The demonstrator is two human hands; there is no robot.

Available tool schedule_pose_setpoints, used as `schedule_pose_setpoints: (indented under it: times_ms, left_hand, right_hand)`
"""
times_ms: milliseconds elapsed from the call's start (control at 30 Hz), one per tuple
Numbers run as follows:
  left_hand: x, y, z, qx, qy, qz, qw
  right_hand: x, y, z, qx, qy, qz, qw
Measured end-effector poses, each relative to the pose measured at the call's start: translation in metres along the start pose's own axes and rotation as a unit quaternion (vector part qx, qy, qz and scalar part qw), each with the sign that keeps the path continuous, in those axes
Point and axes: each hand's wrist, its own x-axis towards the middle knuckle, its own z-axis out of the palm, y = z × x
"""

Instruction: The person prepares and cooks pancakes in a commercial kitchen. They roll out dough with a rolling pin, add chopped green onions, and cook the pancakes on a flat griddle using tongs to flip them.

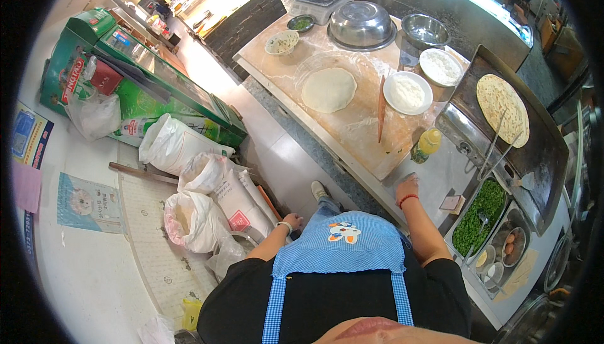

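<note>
My right hand (407, 185), with a red bracelet at its wrist, rests on the metal counter (427, 181) by the corner of the floured board (347, 141). Its fingers are blurred, so any grip is unclear. Just beyond it stands an oil bottle with a yellow top (426, 146). My left hand (293, 222) hangs low beside the apron, near the white sacks (243, 198); its fingers are partly hidden. On the board lies a flat round of dough (329, 90). To its right are a wooden rolling pin with tapered ends (381, 108) and a white bowl of flour (408, 93).
A flatbread (503, 110) lies on the griddle (542, 169) at the right, with metal tongs (495, 150) across its edge. Chopped greens (481, 216) fill a tray nearer me. An upturned steel basin (361, 21) stands at the board's back. Open sacks (193, 221) crowd the left floor.
</note>
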Motion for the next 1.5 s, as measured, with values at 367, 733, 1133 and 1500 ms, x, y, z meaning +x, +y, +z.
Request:
schedule_pose_setpoints:
  times_ms: [367, 733, 1133, 1500]
  left_hand:
    - [0.015, 0.003, -0.005, 0.019, 0.012, 0.041, 0.999]
    - [0.001, -0.007, 0.009, -0.027, -0.017, -0.015, 0.999]
    - [0.008, -0.011, -0.003, 0.006, 0.011, 0.019, 1.0]
    - [0.018, -0.014, -0.009, 0.066, -0.015, 0.013, 0.998]
  right_hand:
    - [0.059, 0.012, 0.097, 0.034, 0.096, 0.037, 0.994]
    - [-0.035, 0.012, -0.06, 0.019, -0.057, -0.024, 0.998]
    - [-0.002, 0.001, -0.004, 0.051, 0.022, 0.009, 0.998]
    - [-0.002, 0.004, 0.001, 0.102, -0.026, -0.023, 0.994]
